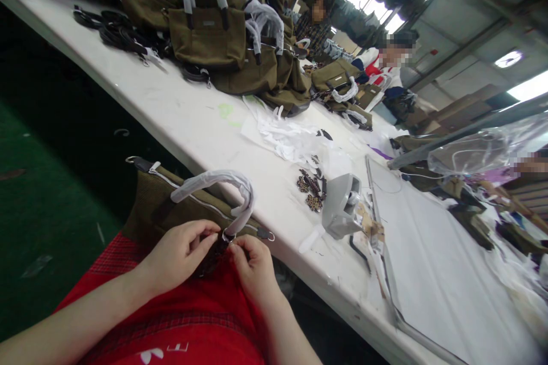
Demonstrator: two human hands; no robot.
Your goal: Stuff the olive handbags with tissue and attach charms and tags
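Note:
An olive handbag [148, 205] leans between my lap and the table's edge, its silver zipper closed. One of its handles, wrapped in white film [246, 185], arches up over the bag. At the handle's near end hangs a dark charm [212, 262] with a small metal ring. My left hand [184, 251] pinches at the charm's top from the left, thumb against forefinger. From the other side, my right hand [256, 267] is closed at the same ring. The fingers partly hide the charm and its fastening.
On the white table [180, 120], several olive bags [208, 37] are piled beside black straps [122, 34]. White scraps [286, 134], leopard-patterned charms [314, 202] and a grey plastic holder [341, 205] lie nearer. Other people [317, 25] are at the far side.

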